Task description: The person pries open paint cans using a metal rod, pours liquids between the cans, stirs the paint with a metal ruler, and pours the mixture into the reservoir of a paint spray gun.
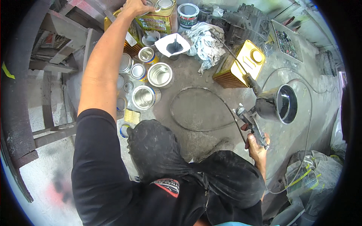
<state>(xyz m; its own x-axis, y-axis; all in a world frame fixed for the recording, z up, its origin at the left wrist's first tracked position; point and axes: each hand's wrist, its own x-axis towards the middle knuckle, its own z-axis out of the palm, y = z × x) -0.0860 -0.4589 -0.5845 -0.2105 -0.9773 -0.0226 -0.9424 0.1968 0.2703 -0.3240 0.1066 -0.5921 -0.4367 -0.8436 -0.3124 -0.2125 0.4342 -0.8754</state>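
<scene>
My right hand is closed round the handle of a spray gun. The gun is tilted, and its dark open cup shows a glossy dark inside. At the top edge, my left hand reaches out to a gold rectangular paint tin. Its fingers are curled beside a round metal lid; what they grip, if anything, is partly hidden. Just below that hand stand a small cup of grey paint and a white paper strainer stained dark in the middle.
Several round cans, among them an open silver can, crowd the floor below my left arm. A yellow sponge lies near them. A crumpled rag and another gold tin stand farther right. An air hose loops across the floor.
</scene>
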